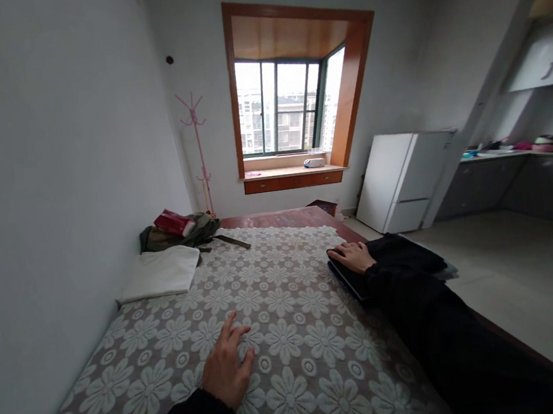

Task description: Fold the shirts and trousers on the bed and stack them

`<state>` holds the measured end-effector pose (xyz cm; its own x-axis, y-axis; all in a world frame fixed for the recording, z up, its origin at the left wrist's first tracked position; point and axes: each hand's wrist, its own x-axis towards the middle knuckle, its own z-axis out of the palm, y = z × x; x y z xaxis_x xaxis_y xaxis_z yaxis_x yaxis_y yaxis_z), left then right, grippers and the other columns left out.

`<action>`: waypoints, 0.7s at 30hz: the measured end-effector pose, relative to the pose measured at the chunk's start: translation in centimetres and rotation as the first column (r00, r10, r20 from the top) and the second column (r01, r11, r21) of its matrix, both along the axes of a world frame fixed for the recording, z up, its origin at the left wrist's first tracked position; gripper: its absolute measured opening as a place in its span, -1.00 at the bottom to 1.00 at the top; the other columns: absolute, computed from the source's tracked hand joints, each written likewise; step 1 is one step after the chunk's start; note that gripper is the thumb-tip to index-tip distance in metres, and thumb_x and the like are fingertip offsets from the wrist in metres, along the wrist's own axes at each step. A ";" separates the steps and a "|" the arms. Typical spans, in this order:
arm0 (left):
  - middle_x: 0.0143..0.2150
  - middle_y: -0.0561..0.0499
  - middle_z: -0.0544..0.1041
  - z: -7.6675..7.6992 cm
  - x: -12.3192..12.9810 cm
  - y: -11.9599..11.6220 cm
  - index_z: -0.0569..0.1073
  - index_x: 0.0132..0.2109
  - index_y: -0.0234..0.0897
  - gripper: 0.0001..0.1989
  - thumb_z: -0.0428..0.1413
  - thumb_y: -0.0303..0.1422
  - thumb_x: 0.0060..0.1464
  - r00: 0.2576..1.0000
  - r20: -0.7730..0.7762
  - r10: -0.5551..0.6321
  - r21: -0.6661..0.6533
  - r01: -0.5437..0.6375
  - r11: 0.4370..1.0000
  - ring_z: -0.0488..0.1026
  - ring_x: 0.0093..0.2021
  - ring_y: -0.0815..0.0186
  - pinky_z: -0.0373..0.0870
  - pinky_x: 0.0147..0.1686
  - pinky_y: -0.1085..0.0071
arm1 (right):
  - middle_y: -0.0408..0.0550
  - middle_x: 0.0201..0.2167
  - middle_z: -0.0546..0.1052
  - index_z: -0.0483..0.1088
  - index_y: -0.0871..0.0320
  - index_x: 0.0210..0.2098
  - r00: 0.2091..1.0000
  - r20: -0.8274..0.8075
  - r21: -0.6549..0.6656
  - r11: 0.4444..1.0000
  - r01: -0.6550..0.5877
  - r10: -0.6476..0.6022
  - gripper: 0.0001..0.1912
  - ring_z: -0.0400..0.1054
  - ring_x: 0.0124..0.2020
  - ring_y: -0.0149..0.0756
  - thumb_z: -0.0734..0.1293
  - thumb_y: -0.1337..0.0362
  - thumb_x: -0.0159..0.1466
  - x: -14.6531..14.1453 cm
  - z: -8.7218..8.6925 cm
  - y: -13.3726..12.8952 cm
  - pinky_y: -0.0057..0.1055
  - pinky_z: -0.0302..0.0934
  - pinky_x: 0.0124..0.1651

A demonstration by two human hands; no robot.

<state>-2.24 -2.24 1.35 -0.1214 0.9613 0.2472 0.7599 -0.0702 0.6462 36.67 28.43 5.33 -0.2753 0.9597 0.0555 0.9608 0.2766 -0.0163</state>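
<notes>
My left hand (229,366) is over the grey table cover (283,340) with its pale flower pattern, fingers apart and holding nothing. Whether it touches the cover I cannot tell. At the cover's right edge lies a stack of folded dark clothes (403,252), black on top with a lighter layer showing at its far right corner. My right hand (353,258) rests flat on the left end of that stack, fingers spread toward its edge. The right forearm hides part of the stack's near side.
Against the left wall lie a folded white cloth (164,273), a dark green backpack (203,227) and a red package (174,223). A pink coat stand (200,156) stands behind them. A white fridge (389,180) and kitchen counter (480,185) are at the right, beyond the floor.
</notes>
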 end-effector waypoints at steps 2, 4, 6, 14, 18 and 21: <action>0.43 -0.11 0.26 0.1 0.0 0.0 0.56 0.04 -0.12 -0.67 0.10 -0.34 0.14 0.999 0.044 -0.004 -0.006 0.004 1.000 0.42 0.25 0.07 0.38 0.21 0.11 | 0.09 0.23 0.43 0.42 -0.05 0.15 1.000 -0.003 0.044 0.999 0.000 0.001 -0.37 0.22 0.29 0.12 -0.05 -0.15 0.42 -0.3 -0.6 -0.6 0.31 -0.17 0.35; 0.42 -0.11 0.29 0.2 0.0 0.1 0.57 0.01 -0.10 -0.69 0.12 -0.34 0.12 0.996 0.088 -0.001 -0.006 0.001 1.000 0.42 0.25 0.05 0.36 0.22 0.10 | 0.09 0.24 0.42 0.42 -0.06 0.16 1.000 -0.008 0.063 0.998 -0.012 0.012 -0.41 0.20 0.29 0.11 -0.04 -0.11 0.42 -0.4 -0.9 -1.0 0.32 -0.18 0.35; 0.42 -0.08 0.30 0.3 0.1 0.1 0.58 0.00 -0.08 -0.69 0.14 -0.35 0.09 0.993 0.119 0.001 -0.013 0.000 1.000 0.42 0.25 0.05 0.35 0.22 0.11 | 0.08 0.23 0.43 0.42 -0.08 0.15 0.999 -0.002 0.087 0.996 -0.034 0.034 -0.44 0.21 0.28 0.11 -0.02 -0.07 0.42 -0.3 -1.1 -1.1 0.33 -0.17 0.35; 0.21 -0.11 0.52 0.6 0.1 -0.3 0.59 -0.07 -0.10 -0.75 0.12 -0.35 0.10 0.986 0.134 -0.096 -0.005 0.097 0.995 0.37 0.26 0.03 0.26 0.27 0.08 | 0.08 0.27 0.40 0.40 -0.13 0.17 0.995 0.068 0.160 0.984 -0.078 0.068 -0.49 0.16 0.31 0.14 0.03 0.01 0.38 -0.6 -0.3 -1.8 0.40 -0.27 0.35; 0.12 -0.11 0.57 0.8 0.2 -0.5 0.58 -0.08 -0.11 -0.74 0.09 -0.38 0.10 0.981 0.079 -0.177 -0.001 0.177 0.984 0.37 0.24 0.05 0.26 0.25 0.12 | 0.22 0.29 0.37 0.43 0.04 0.13 0.997 0.047 0.135 0.988 -0.071 0.065 -0.48 0.05 0.38 0.28 0.22 0.03 0.24 -5.6 4.2 -3.4 0.43 -0.38 0.35; 0.14 -0.11 0.55 0.6 0.0 -0.4 0.57 -0.08 -0.11 -0.74 0.08 -0.37 0.10 0.976 0.073 -0.206 -0.019 0.208 0.978 0.36 0.24 0.05 0.28 0.23 0.12 | 0.32 0.23 0.42 0.43 0.17 0.12 0.980 -0.001 0.121 0.973 -0.198 0.200 -0.51 0.19 0.30 0.25 0.28 0.16 0.22 -14.6 6.5 -5.1 0.28 -0.17 0.35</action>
<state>-2.21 -2.61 2.00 0.0650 0.9736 0.2190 0.6836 -0.2033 0.7010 22.11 23.33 11.78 -0.4584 0.8720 0.1716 0.8863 0.4627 0.0164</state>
